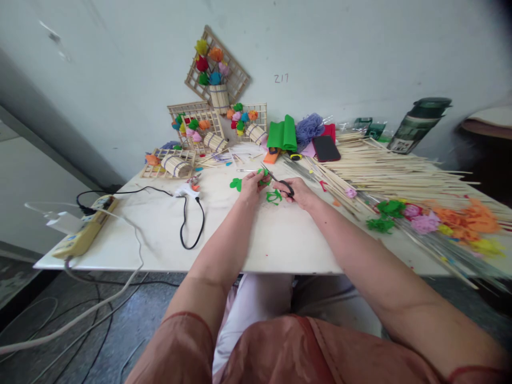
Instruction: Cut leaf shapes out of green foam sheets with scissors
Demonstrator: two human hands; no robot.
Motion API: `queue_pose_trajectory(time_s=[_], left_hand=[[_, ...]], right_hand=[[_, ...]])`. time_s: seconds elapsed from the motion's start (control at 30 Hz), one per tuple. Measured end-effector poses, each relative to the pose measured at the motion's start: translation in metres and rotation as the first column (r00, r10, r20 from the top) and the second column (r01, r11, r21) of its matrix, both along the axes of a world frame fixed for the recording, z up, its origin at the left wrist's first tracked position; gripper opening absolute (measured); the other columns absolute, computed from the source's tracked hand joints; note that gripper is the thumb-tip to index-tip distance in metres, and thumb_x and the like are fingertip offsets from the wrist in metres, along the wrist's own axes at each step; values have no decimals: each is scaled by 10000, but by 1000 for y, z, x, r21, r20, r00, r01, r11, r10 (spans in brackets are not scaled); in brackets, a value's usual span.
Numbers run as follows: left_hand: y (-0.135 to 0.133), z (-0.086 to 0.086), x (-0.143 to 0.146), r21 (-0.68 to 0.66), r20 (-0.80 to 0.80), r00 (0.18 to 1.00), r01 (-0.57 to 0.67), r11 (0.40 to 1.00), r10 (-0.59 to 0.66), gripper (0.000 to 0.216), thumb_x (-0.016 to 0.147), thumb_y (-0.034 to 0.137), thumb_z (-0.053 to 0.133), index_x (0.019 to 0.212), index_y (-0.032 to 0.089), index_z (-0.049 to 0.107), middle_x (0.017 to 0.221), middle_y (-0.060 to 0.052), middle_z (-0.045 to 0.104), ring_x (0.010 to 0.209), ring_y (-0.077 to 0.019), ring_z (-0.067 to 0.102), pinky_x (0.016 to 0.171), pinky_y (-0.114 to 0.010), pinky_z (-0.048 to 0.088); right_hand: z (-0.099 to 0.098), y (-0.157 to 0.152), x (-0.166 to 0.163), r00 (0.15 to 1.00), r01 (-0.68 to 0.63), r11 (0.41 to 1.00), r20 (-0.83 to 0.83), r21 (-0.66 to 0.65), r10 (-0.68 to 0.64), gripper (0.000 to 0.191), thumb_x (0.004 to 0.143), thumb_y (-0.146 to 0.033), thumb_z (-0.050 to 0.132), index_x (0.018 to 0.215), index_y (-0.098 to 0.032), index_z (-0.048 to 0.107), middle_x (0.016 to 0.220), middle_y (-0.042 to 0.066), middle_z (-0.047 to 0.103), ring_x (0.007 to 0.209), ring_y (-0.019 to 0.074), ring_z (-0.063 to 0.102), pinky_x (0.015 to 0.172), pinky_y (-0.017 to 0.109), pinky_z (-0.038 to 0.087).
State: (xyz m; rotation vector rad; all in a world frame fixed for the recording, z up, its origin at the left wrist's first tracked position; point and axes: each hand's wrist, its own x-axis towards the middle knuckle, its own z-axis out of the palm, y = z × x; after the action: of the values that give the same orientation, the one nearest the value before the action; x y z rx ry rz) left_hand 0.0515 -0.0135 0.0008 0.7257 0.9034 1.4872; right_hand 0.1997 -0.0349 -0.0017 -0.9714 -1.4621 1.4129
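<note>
My left hand (252,184) pinches a small piece of green felt (263,176) above the white table (256,245). My right hand (298,193) grips black-handled scissors (278,180), whose blades point up-left and meet the green piece. A cut green leaf shape (236,184) lies just left of my left hand. Another green scrap (274,197) rests between my two hands.
A glue gun (188,190) with black cord and a yellow power strip (86,234) lie at left. Wooden lattice frames with colourful flowers (216,114) lean on the wall. Folded green felt (282,134), a phone (326,148), a stick pile (384,170) and paper flowers (424,221) fill the right.
</note>
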Motion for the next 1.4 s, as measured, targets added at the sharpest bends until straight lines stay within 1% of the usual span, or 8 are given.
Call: queue_pose_trajectory(time_s=[0.13, 0.27, 0.5, 0.73, 0.87, 1.1, 1.3, 1.4], left_hand=[[1, -1, 0, -5, 4, 1000, -3, 1000, 3, 207, 689, 206, 778, 678, 150, 579, 641, -4, 661, 603, -96, 634, 697, -238, 500], [3, -2, -1, -16, -17, 1000, -10, 1000, 10, 229, 680, 245, 784, 689, 165, 570, 645, -3, 663, 692, -129, 673, 744, -264, 517], [3, -3, -3, -11, -15, 999, 43, 999, -43, 179, 691, 189, 758, 678, 159, 582, 664, -12, 679, 661, -114, 662, 651, -222, 508], [3, -1, -2, -27, 14, 1000, 14, 1000, -13, 162, 719, 146, 727, 668, 152, 574, 679, -12, 671, 683, -123, 668, 742, -264, 503], [2, 0, -2, -12, 18, 999, 27, 1000, -26, 188, 724, 140, 717, 651, 152, 544, 670, -10, 671, 645, -109, 656, 724, -253, 504], [2, -2, -4, -15, -16, 998, 67, 998, -67, 208, 695, 170, 745, 655, 149, 542, 703, -21, 688, 691, -122, 673, 714, -244, 511], [2, -1, -3, -13, -21, 998, 63, 998, -63, 218, 700, 170, 740, 637, 152, 532, 681, -19, 678, 658, -117, 665, 683, -236, 505], [0, 0, -3, -6, -26, 998, 65, 998, -65, 228, 693, 171, 747, 630, 152, 528, 684, -19, 679, 679, -124, 674, 705, -243, 511]], right_hand=[[-1, 1, 0, 1000, 0, 1000, 4, -3, 0, 404, 621, -477, 805, 651, -139, 587, 460, -59, 433, 368, 28, 317, 319, 187, 214], [-1, 2, 0, 1000, 4, 1000, 14, 1, -4, 390, 630, -474, 797, 645, -138, 598, 451, -57, 435, 359, 29, 313, 319, 191, 211], [2, -1, -2, 1000, 25, 1000, 17, 0, -25, 417, 595, -478, 817, 630, -135, 583, 452, -60, 436, 360, 22, 322, 323, 180, 206], [4, -2, -2, 999, 29, 999, 32, -15, -28, 407, 610, -468, 814, 646, -130, 589, 449, -59, 442, 349, 24, 321, 318, 189, 208], [3, -2, 0, 999, 19, 1000, 26, -19, -19, 415, 610, -472, 814, 660, -133, 579, 467, -60, 448, 358, 23, 328, 326, 185, 214], [0, 1, 4, 999, -41, 999, 14, -7, 41, 438, 618, -500, 797, 644, -152, 533, 501, -59, 444, 384, 24, 341, 351, 180, 220], [5, -3, 5, 997, -24, 1000, 68, -11, 24, 438, 613, -506, 787, 633, -154, 525, 503, -61, 430, 388, 25, 335, 366, 186, 217], [6, -3, 5, 998, -24, 1000, 63, -5, 24, 437, 606, -499, 788, 623, -158, 514, 503, -60, 430, 394, 27, 330, 368, 188, 214]])
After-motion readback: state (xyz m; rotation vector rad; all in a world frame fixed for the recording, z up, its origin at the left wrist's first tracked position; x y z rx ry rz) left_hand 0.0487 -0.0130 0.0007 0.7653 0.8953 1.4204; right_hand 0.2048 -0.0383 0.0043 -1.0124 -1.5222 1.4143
